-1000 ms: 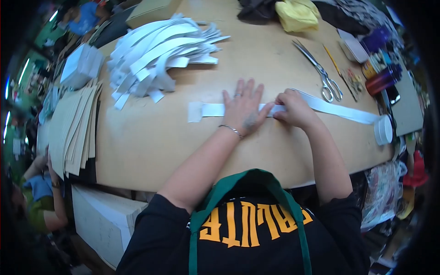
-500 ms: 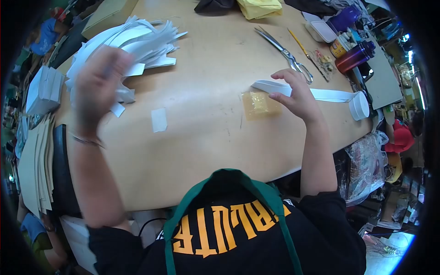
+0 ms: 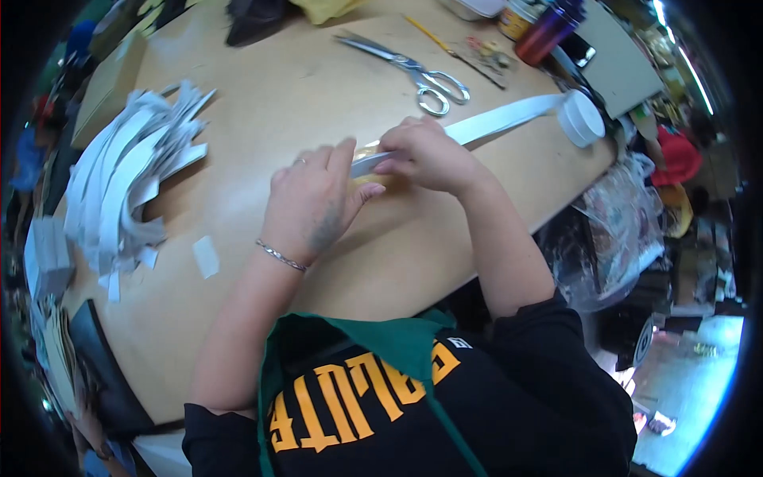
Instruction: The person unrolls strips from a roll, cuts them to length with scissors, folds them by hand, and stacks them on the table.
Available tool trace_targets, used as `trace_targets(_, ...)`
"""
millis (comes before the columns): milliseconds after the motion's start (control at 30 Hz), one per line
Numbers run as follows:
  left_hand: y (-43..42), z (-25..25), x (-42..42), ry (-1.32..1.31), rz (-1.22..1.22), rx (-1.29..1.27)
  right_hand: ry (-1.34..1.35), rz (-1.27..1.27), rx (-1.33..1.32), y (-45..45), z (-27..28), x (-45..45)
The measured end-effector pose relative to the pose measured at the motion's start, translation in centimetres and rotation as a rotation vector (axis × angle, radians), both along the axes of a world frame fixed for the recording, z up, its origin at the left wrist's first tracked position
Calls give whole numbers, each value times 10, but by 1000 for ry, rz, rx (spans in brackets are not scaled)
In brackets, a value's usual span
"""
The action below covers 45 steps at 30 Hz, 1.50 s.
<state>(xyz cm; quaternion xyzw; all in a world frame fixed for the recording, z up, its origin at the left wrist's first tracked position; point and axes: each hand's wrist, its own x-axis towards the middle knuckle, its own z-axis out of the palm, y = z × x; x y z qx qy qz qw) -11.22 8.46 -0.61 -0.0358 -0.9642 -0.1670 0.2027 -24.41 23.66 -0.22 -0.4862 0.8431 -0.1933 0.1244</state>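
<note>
A long white strip runs across the table from its roll at the right to my hands. Pinched near its free end, the strip is held by my right hand, fingers curled over it. My left hand, with a bracelet at the wrist, is at the strip's end; its fingers are stretched and the thumb stands apart below. Whether those fingers touch the strip is hard to see. Beneath the hands lies a shiny yellowish patch, mostly covered.
Scissors, a thin yellow-handled tool and a dark red bottle lie or stand beyond my hands. A heap of cut white strips is at the left, near a small white piece. Plastic-wrapped goods sit beyond the right table edge.
My left hand has come from above the strip heap across to the strip's end. My right hand has closed from open onto the strip. The view has turned and shifted.
</note>
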Motion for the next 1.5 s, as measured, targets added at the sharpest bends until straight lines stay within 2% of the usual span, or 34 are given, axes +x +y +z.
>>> trace_targets(67, 17, -4, -2, -178, -63, 54, -50, 14, 7, 16, 10, 9)
trace_targets(200, 28, 5, 17, -160, -195, 162, -96, 87, -6, 38, 24, 27)
trace_targets(233, 28, 10, 25, -174, -211, 177, -101, 177, -149, 50, 20, 19)
trace_targets(300, 24, 17, 44, -177, -218, 206, -221, 71, -633, 81, 26, -14)
trace_targets(333, 18, 19, 55, -166, -207, 221, 44, -132, -648, 104, 22, -52)
trace_targets(367, 12, 21, 68, -153, -194, 236, 316, -369, -589, 131, 22, -86)
trace_targets(400, 4, 23, 82, -208, -153, 250, 581, -567, -335, 158, 12, -113)
trace_targets(467, -11, 27, 110, -291, -30, 280, 639, -1021, 267, 160, 5, -118)
trace_targets(567, -31, 27, 152, -353, 114, 283, 885, -937, 293, 172, -31, -147)
trace_targets(700, -60, 17, 205, -415, 346, 395, 891, -915, 491, 157, -32, -147)
trace_targets(767, -72, 12, 219, -414, 417, 510, 729, -914, 579, 160, -18, -141)
trace_targets(800, -71, 9, 218, -414, 407, 481, 649, -910, 621, 162, -14, -139)
trace_targets(900, -57, 6, 208, -410, 388, 417, 627, -751, 353, 210, -26, -155)
trace_targets(1100, -24, 0, 159, -332, 262, 330, 634, -792, 613, 278, -13, -185)
trace_targets(1200, -30, -2, 156, -309, 288, 338, 573, -836, 713, 262, -4, -180)
trace_targets(1267, -36, -4, 155, -237, 243, 251, 640, -948, 763, 222, 0, -159)
trace_targets(1300, -38, -3, 157, -231, 234, 197, 605, -891, 655, 196, 7, -140)
trace_targets(1367, -42, -4, 156, -219, 212, 161, 537, -200, 74, 144, -5, -113)
trace_targets(1400, -44, -4, 154, -180, 196, 153, 467, -26, -121, 92, 3, -60)
trace_targets(1433, -44, -5, 152, -138, 170, 149, 270, 151, -201, 43, 15, -2)
trace_targets(1467, -45, -5, 151, -126, 162, 133, 222, 293, -254, 11, 13, 40)
trace_targets(1500, -46, -4, 150, -109, 152, 117, 31, 374, -239, -20, 9, 77)
